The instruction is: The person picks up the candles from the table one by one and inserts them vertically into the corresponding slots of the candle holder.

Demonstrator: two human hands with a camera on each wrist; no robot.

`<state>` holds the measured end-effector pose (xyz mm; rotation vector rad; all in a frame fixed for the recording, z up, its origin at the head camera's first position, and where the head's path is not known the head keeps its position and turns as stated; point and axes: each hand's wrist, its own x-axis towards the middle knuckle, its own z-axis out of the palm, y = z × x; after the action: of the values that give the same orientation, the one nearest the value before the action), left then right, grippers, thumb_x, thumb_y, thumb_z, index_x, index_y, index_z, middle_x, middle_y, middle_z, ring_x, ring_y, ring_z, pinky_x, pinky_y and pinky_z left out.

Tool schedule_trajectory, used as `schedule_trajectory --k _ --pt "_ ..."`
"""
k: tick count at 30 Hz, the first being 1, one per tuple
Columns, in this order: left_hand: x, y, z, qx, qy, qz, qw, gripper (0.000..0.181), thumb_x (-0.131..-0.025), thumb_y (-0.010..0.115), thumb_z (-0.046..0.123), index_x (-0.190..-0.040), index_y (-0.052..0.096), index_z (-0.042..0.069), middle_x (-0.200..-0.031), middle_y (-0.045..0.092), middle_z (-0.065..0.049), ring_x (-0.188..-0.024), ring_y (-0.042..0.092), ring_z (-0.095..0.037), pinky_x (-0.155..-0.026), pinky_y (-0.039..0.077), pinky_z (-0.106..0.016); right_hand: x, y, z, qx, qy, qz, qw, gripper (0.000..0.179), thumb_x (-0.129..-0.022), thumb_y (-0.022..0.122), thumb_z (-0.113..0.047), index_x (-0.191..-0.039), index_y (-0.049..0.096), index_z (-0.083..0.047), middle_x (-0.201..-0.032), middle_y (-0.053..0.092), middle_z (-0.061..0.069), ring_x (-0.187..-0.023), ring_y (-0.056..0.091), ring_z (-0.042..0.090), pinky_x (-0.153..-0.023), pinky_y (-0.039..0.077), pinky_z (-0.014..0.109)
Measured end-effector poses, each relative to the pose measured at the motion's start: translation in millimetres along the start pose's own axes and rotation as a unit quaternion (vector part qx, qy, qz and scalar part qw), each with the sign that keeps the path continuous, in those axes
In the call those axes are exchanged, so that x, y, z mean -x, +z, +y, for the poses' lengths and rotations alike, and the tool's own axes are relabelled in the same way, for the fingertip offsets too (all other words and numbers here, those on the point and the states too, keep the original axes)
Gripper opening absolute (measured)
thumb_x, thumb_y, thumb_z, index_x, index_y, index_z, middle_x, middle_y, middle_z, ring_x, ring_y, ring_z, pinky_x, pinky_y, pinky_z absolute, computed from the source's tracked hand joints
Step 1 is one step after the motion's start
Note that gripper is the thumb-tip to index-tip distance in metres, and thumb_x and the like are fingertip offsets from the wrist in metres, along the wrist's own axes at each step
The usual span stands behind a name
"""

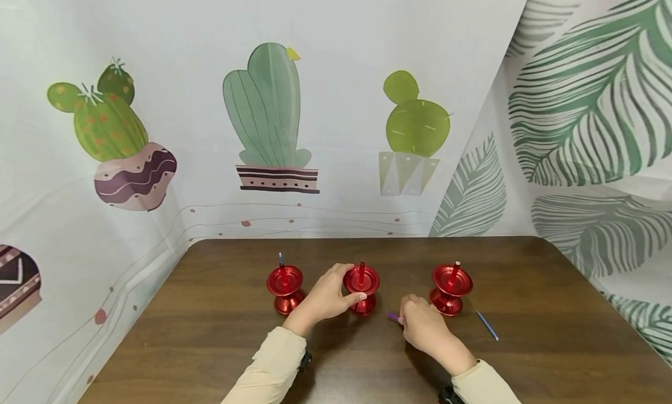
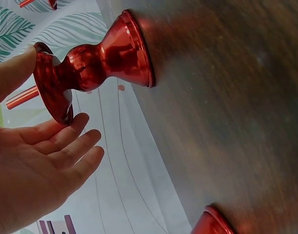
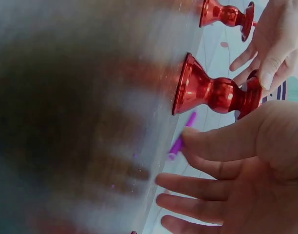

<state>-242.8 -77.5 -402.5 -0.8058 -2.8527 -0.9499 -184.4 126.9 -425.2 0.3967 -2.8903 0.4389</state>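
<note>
My left hand (image 1: 331, 293) grips the dish rim of the middle red candle holder (image 1: 364, 302), thumb on one side and fingers on the other. The holder stands upright on the table, a red tube rising from its dish. To its right, my right hand (image 1: 424, 325) pinches a thin purple candle-like stick (image 3: 177, 146) between thumb and forefinger, close to the tabletop. The right hand's other fingers extend loosely in the right wrist view. The stick lies apart from the middle holder's tube.
At left stands another red candle holder (image 1: 287, 301) with a blue stick (image 1: 280, 258) upright in its tube. A third red holder (image 1: 447, 304), its tube white-tipped, stands right. Beyond it a loose blue stick (image 1: 487, 326) lies on the brown table (image 1: 210, 334). Printed cloth (image 1: 341, 101) hangs behind.
</note>
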Motion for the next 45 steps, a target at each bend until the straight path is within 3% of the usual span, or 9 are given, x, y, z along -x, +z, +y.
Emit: schedule_trajectory --k 11,15,18,21,26,28,34,39,45 --pt "0.5 1.9 -0.1 0.000 -0.009 0.001 1.0000 0.067 -0.077 0.065 0.039 -0.128 0.041 0.002 -0.123 0.047 -0.009 -0.111 0.046 -0.024 -0.090 0.040 -0.039 -20.2 -8.7 -2.0 -0.132 0.047 0.103 0.9848 0.013 -0.078 0.061 -0.001 -0.074 0.050 -0.006 -0.071 0.048 0.004 -0.059 0.044 0.016 -0.052 0.038 0.029" --pt "1.1 2.9 0.3 -0.001 -0.011 0.002 0.9999 0.067 -0.077 0.065 0.039 -0.128 0.041 0.002 -0.123 0.047 -0.009 -0.111 0.047 -0.024 -0.090 0.040 -0.039 -31.0 -11.8 -2.9 -0.178 0.049 0.130 0.9741 0.008 -0.081 0.060 -0.003 -0.078 0.052 -0.005 -0.088 0.056 0.013 -0.076 0.056 0.026 -0.066 0.046 0.038" --pt "1.5 3.8 0.2 -0.001 -0.011 0.003 0.9999 0.066 -0.077 0.065 0.038 -0.127 0.041 0.002 -0.122 0.048 -0.009 -0.111 0.047 -0.023 -0.091 0.040 -0.039 -39.5 -14.3 -3.9 -0.230 0.045 0.140 0.9622 0.007 -0.082 0.060 -0.005 -0.080 0.053 -0.005 -0.101 0.058 0.017 -0.095 0.056 0.032 -0.081 0.043 0.045" --pt "1.4 4.4 -0.4 -0.003 -0.009 0.006 0.9999 0.066 -0.077 0.065 0.038 -0.127 0.042 0.002 -0.122 0.048 -0.009 -0.110 0.047 -0.023 -0.091 0.040 -0.039 -48.1 -16.5 -6.4 -0.313 0.038 0.134 0.9394 0.006 -0.083 0.058 -0.005 -0.081 0.054 -0.002 -0.106 0.059 0.019 -0.102 0.054 0.032 -0.086 0.042 0.046" --pt "1.8 5.0 -1.3 0.000 -0.008 0.008 0.9999 0.065 -0.077 0.066 0.038 -0.126 0.042 0.002 -0.120 0.049 -0.009 -0.109 0.048 -0.022 -0.089 0.041 -0.038 -59.2 -19.7 -14.0 -0.460 0.058 0.105 0.8801 0.010 -0.085 0.057 -0.006 -0.086 0.055 0.003 -0.112 0.057 0.015 -0.105 0.054 0.024 -0.090 0.041 0.038" --pt "1.9 5.1 -1.8 0.001 -0.007 0.007 0.9999 0.065 -0.077 0.066 0.038 -0.126 0.042 0.002 -0.120 0.049 -0.009 -0.108 0.048 -0.022 -0.089 0.042 -0.038 -62.3 -20.3 -17.5 -0.493 0.066 0.099 0.8620 0.012 -0.085 0.057 -0.008 -0.088 0.055 0.004 -0.113 0.057 0.013 -0.107 0.052 0.022 -0.092 0.039 0.036" --pt "1.6 5.2 -2.5 0.002 -0.001 0.008 1.0000 0.065 -0.077 0.066 0.037 -0.127 0.042 0.002 -0.120 0.049 -0.009 -0.109 0.048 -0.021 -0.089 0.042 -0.037 -71.1 -17.3 -24.8 -0.546 0.060 0.108 0.8283 0.015 -0.085 0.057 -0.010 -0.090 0.054 0.004 -0.116 0.054 0.014 -0.111 0.049 0.023 -0.094 0.037 0.037" --pt "1.0 5.3 -3.0 0.002 -0.001 0.005 1.0000 0.066 -0.077 0.065 0.037 -0.127 0.041 0.002 -0.120 0.048 -0.008 -0.109 0.048 -0.021 -0.089 0.042 -0.037 -75.6 -13.6 -28.2 -0.558 0.055 0.111 0.8203 0.014 -0.086 0.058 -0.012 -0.089 0.054 0.001 -0.116 0.053 0.008 -0.111 0.048 0.021 -0.093 0.038 0.036" --pt "0.1 3.0 -2.0 0.009 0.001 0.005 0.9999 0.066 -0.077 0.066 0.037 -0.127 0.041 0.001 -0.120 0.048 -0.009 -0.107 0.048 -0.021 -0.088 0.042 -0.037 -79.5 -7.7 -29.7 -0.553 0.037 0.123 0.8229 0.010 -0.085 0.058 -0.011 -0.088 0.056 -0.002 -0.116 0.053 0.004 -0.107 0.051 0.019 -0.086 0.043 0.030"
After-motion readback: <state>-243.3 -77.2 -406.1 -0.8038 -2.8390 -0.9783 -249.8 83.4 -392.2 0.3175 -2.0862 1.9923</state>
